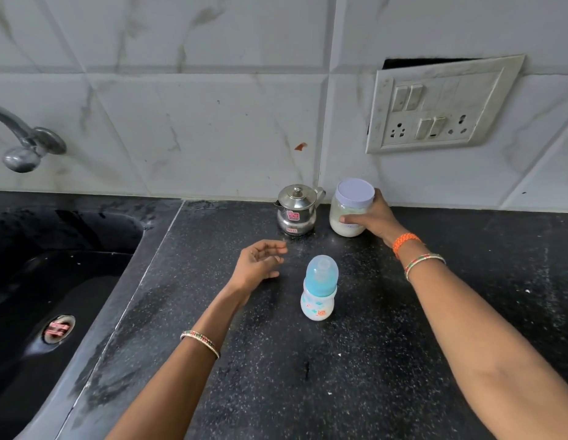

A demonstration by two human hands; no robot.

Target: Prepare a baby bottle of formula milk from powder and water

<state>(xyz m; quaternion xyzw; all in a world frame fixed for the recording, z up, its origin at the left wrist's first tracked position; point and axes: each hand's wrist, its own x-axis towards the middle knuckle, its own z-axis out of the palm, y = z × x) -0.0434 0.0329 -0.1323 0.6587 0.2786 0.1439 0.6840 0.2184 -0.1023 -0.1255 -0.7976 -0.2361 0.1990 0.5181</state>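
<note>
From the head camera, the right hand (373, 222) is wrapped around the side of the powder jar (350, 208), its fingers (350, 220) closed across the front of the glass and the thumb side behind; the pale lid (355, 192) is on. The jar stands on the dark speckled surface (276, 376) close to the tiled wall, and whether it has left the surface I cannot tell. Just to the left of those fingers, a little apart from the jar, stands a small steel pot (297, 209) with its own lid on. The left hand (260, 265) hovers above the surface with its fingers loosely curled and spread, holding nothing. Just right of it, and nearer the person than the jar, the baby bottle (319, 289) stands upright with its blue cap on.

The step in hand looks like fetching the powder. To do it well, the jar is best brought near the bottle with a firm grip low on the glass, kept upright so the powder does not shift. The free left hand could then steady the jar while the lid is twisted off. The bottle's cap also has to come off before any scooping.
</note>
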